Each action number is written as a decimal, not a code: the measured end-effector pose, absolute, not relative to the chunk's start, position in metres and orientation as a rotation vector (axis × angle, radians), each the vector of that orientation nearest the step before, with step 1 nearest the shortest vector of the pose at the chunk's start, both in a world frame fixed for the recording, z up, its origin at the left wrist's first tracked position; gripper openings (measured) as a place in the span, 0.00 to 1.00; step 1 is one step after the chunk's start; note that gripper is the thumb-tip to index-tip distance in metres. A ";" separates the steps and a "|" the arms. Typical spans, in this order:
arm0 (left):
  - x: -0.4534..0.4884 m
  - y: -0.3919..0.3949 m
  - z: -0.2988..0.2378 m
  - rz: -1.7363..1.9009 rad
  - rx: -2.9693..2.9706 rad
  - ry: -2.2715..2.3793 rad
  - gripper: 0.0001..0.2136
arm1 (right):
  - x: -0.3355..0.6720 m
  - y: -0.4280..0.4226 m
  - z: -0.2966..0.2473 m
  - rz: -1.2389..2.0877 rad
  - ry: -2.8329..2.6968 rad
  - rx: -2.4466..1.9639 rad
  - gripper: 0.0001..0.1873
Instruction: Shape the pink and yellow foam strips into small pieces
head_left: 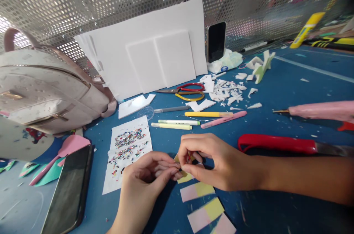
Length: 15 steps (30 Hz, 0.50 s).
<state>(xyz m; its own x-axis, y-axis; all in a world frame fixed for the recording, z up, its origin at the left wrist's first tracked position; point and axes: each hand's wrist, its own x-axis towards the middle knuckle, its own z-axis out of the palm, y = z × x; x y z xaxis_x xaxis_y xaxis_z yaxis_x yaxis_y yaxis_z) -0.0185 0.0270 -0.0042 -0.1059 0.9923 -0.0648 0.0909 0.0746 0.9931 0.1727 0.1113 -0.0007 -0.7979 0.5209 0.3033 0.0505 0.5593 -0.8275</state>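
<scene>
My left hand (148, 176) and my right hand (221, 162) meet at the fingertips, low in the middle of the view. Both are closed in a pinch; whatever small thing lies between the fingers is too hidden to name. Something red peeks out behind my right fingers. Below them several small rectangular pieces, half pink and half yellow, lie in a row, among them one piece (197, 191) and a lower piece (206, 214). Left of my hands, tiny shiny multicoloured beads or sequins (128, 138) are scattered on a white sheet of paper (110, 180).
Marker pens, one of them pink (224, 119), lie ahead, with scissors (190, 92) and white scraps (226, 90) behind. A red-handled tool (279, 143) and a pink glue gun (320, 110) are at right. A phone (69, 193) and backpack (49, 90) stand left; white boards (110, 53) lean behind.
</scene>
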 end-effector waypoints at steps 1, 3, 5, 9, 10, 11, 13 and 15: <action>-0.019 0.027 -0.004 1.181 1.179 1.389 0.03 | 0.173 0.111 -0.001 1.180 -2.267 -0.457 0.05; -0.019 0.028 -0.005 1.176 1.187 1.389 0.03 | 0.173 0.111 -0.001 1.182 -2.267 -0.459 0.04; -0.019 0.028 -0.006 1.171 1.191 1.389 0.04 | 0.173 0.112 -0.002 1.189 -2.266 -0.460 0.05; -0.020 0.027 -0.007 1.167 1.198 1.384 0.04 | 0.173 0.112 -0.002 1.196 -2.265 -0.463 0.05; -0.020 0.026 -0.007 1.169 1.200 1.383 0.05 | 0.172 0.112 -0.001 1.194 -2.266 -0.461 0.05; -0.020 0.026 -0.006 1.170 1.201 1.382 0.05 | 0.173 0.112 -0.001 1.195 -2.267 -0.458 0.05; -0.020 0.026 -0.006 1.175 1.201 1.379 0.04 | 0.173 0.111 0.000 1.195 -2.266 -0.453 0.05; -0.020 0.027 -0.005 1.176 1.189 1.383 0.04 | 0.173 0.111 0.000 1.193 -2.262 -0.442 0.05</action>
<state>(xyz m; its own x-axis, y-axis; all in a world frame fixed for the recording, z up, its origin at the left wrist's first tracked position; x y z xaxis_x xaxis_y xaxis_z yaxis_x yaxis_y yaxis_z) -0.0196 0.0266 -0.0048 -0.0944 0.9936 -0.0620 0.0987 0.0713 0.9926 0.1728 0.1112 0.0004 -0.8008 0.5139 0.3077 0.0364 0.5545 -0.8314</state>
